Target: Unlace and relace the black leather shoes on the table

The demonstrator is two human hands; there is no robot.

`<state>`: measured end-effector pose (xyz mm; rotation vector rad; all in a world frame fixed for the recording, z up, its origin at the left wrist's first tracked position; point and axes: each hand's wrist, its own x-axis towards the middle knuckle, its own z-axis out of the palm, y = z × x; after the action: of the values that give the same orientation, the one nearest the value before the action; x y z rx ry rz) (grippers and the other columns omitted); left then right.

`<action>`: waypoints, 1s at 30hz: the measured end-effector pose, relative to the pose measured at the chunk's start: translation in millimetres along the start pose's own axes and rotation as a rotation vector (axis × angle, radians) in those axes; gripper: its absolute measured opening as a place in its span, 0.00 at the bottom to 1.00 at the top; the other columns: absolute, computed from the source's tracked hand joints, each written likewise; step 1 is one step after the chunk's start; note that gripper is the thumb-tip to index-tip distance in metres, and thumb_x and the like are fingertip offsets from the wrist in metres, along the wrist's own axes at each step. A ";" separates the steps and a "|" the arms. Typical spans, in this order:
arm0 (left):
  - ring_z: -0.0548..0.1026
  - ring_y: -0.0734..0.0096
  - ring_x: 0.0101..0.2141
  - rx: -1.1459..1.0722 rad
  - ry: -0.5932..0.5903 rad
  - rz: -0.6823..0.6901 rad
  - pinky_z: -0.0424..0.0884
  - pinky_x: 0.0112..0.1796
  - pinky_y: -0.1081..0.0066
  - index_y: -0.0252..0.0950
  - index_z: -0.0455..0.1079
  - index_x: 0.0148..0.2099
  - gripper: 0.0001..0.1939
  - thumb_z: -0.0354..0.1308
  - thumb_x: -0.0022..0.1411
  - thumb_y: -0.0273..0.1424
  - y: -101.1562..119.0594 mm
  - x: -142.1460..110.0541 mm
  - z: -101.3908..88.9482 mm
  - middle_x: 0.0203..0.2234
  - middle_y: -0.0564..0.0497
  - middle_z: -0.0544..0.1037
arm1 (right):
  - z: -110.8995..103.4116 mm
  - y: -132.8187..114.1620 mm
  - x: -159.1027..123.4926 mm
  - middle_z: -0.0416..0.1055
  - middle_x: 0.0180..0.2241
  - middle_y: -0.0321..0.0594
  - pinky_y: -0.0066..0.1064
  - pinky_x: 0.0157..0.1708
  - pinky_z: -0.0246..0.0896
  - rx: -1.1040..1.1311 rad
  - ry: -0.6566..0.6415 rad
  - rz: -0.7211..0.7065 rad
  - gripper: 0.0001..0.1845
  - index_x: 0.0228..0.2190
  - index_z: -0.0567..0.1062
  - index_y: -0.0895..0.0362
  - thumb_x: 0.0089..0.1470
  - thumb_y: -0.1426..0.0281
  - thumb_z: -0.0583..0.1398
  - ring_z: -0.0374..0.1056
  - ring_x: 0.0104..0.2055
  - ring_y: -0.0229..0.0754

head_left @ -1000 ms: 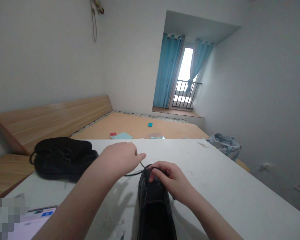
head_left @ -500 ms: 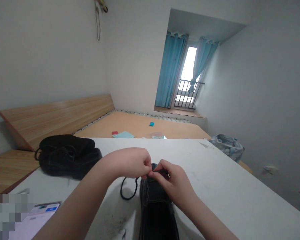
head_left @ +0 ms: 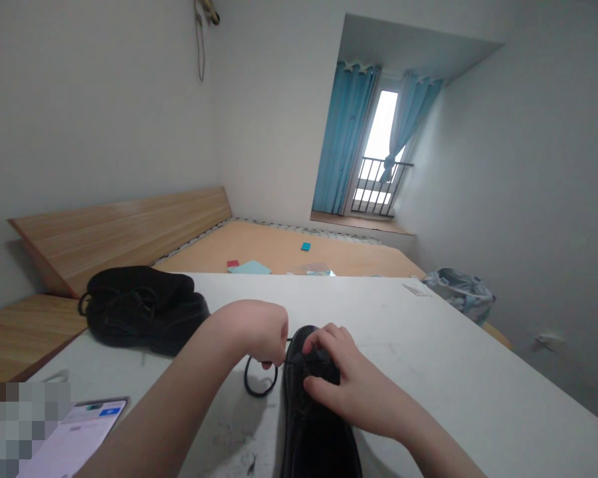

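A black leather shoe (head_left: 313,425) stands on the white table (head_left: 428,372) right in front of me, toe pointing away. My left hand (head_left: 259,328) is closed in a pinch on the black shoelace (head_left: 259,382), which loops on the table just left of the shoe. My right hand (head_left: 339,378) lies over the front of the shoe, fingers curled down and pressing on the laced part. What is under its fingertips is hidden.
A second black shoe (head_left: 144,309) lies at the table's far left. A phone (head_left: 74,438) with a lit screen sits near the front left edge. Behind the table is a bare wooden bed frame (head_left: 289,249) with small coloured items, and a bag (head_left: 461,292) on the right.
Both hands came together at the shoe's front. The lace, first stretched to the left, now hangs in a loop beside the shoe. My right hand has flattened down onto the laces.
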<state>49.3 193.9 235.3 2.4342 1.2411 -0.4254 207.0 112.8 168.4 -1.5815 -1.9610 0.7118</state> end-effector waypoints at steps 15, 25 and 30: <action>0.73 0.63 0.23 0.116 0.040 0.025 0.62 0.22 0.71 0.32 0.76 0.25 0.06 0.57 0.45 0.21 19.8 10.6 10.1 0.21 0.45 0.79 | -5.2 14.6 6.8 0.65 0.41 0.41 0.45 0.54 0.48 0.113 -0.120 -0.089 0.10 0.36 0.75 0.54 0.60 0.68 0.53 0.58 0.48 0.46; 0.67 0.68 0.17 0.110 0.074 0.071 0.58 0.21 0.71 0.33 0.74 0.21 0.06 0.58 0.44 0.22 18.1 14.5 14.2 0.15 0.49 0.73 | 19.1 12.8 16.2 0.68 0.35 0.39 0.36 0.41 0.55 -0.099 0.090 -0.097 0.09 0.27 0.70 0.56 0.47 0.82 0.58 0.60 0.41 0.45; 0.72 0.64 0.23 0.058 0.216 0.080 0.58 0.23 0.70 0.34 0.77 0.29 0.09 0.54 0.51 0.26 13.7 12.4 11.0 0.23 0.44 0.79 | 8.9 25.0 22.6 0.68 0.28 0.35 0.32 0.33 0.54 0.224 0.244 -0.082 0.03 0.28 0.71 0.55 0.51 0.75 0.58 0.61 0.32 0.41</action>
<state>66.6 190.2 222.9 2.6252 1.2244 -0.1817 214.5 138.7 146.4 -1.3764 -1.6957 0.6472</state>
